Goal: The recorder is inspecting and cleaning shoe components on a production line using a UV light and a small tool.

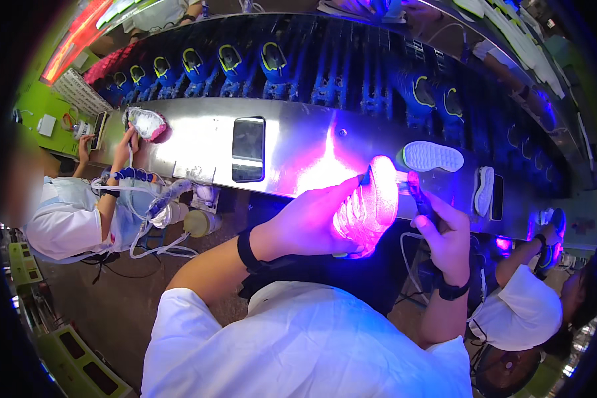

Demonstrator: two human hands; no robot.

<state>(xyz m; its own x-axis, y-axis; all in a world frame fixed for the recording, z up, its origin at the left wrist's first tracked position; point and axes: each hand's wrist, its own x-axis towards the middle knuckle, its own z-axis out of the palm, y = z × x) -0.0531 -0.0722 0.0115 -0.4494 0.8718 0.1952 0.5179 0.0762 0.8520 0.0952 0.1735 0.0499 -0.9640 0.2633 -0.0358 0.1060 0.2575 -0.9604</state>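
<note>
L hand (305,224) closed round a shoe upper (370,209), holding it tilted up at the bench's (288,123) near edge, prob. so its bottom faces the brush; R hand (450,240) closed on the brush (419,191), tip at the shoe's R side, can't tell if touching; pale sole (434,156) flat on the bench just beyond, presumably w/in reach; phone (249,149) well L, prob. clear of work; blue shoes (231,66) lined up behind.
</note>
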